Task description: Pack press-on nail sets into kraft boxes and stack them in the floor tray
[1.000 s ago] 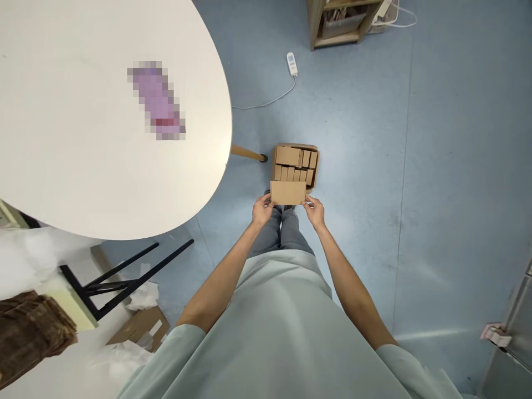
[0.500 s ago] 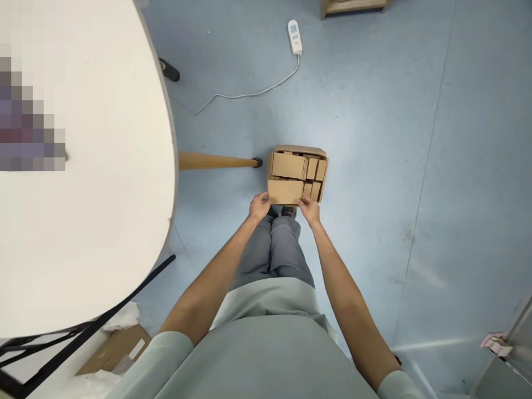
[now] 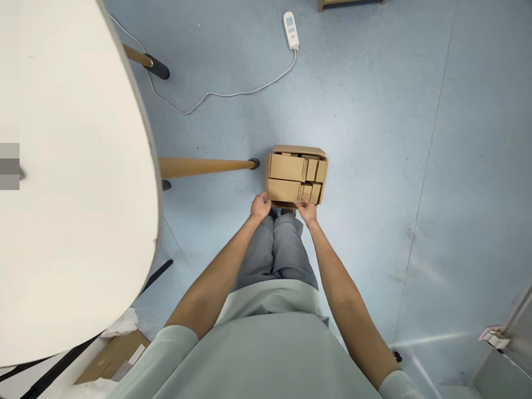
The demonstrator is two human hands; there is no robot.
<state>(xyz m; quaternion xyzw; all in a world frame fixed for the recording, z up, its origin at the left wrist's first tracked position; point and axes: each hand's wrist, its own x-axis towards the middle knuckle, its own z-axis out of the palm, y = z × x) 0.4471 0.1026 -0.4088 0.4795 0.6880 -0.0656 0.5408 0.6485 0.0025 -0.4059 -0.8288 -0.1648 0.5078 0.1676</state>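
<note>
A cardboard box (image 3: pixel 325 176), its top open, is in front of my feet, packed with smaller cardboard boxes. Two long small boxes lie on its left side: a far one (image 3: pixel 286 167) and a near one (image 3: pixel 283 190). Several narrower pieces fill the right side. My left hand (image 3: pixel 260 206) is closed at the left end of the near small box. Its right end meets the fingertips of my right hand (image 3: pixel 306 210), pinched. A dark gap shows between this small box and the outer box's near wall. The exact fingertip contact is partly hidden.
A white round-edged table (image 3: pixel 83 183) fills the left, with a wooden leg (image 3: pixel 203 166) reaching close to the box. A white handheld controller (image 3: pixel 291 31) lies on the blue floor with its cord (image 3: pixel 233 95). Another carton (image 3: pixel 112 357) sits at the lower left.
The near small box has shifted away from me against the far one, and a gap shows along its near side. Both hands stay at its ends. The view has shifted slightly.
</note>
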